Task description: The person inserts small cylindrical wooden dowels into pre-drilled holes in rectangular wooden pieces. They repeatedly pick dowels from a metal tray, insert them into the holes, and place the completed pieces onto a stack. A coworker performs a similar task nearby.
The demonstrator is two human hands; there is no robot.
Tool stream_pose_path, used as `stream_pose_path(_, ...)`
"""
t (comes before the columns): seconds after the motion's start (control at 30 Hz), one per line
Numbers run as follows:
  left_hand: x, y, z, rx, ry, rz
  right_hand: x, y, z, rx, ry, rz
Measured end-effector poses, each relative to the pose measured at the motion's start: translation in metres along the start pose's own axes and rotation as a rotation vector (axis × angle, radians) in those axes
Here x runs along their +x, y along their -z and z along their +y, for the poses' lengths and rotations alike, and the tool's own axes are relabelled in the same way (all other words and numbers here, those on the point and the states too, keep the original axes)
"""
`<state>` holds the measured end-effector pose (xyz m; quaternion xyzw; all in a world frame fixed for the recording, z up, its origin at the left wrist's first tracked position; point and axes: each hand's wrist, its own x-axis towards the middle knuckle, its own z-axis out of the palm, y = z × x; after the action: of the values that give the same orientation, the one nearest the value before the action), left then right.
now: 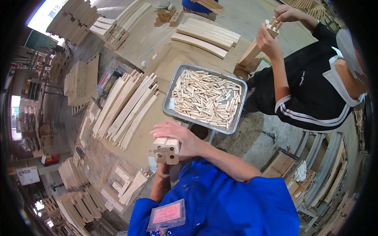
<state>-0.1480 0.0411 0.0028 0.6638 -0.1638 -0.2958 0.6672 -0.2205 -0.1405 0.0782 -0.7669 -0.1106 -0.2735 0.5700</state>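
Two pale wooden bars [166,150] stand side by side in front of my chest, their ends toward me, with round drilled holes in each end. Across their top lies my right hand [178,134], its fingers reaching over the bars and holding them together. My left hand [162,168] is beneath the bars at the end of my raised forearm; its fingers are hidden behind the wood. Just beyond my hands, a metal tray [185,117] holds many short wooden dowels [206,98].
Curved wooden slats [128,106] with dowels in their ends lie on the table left of the tray. More slats [206,35] lie beyond it. Holed strips [122,185] are at the lower left. On the right, a co-worker's hands [269,41] hold a wooden bar with dowels in its end.
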Motion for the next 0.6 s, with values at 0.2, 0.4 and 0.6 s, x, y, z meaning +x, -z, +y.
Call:
stream_pose_path(0.2,0.049,0.024,0.037,0.036,-0.179,-0.298,-0.012,0.016,-0.022,0.078,0.112,0.142)
stream_pose_path(0.4,0.116,-0.071,-0.004,0.673,-0.438,-0.437,-0.065,0.067,-0.097,-0.029,-0.057,0.076)
stream_pose_path(0.6,0.140,-0.116,-0.049,1.263,-0.456,-0.677,-0.120,0.091,-0.102,-0.302,-0.364,0.218)
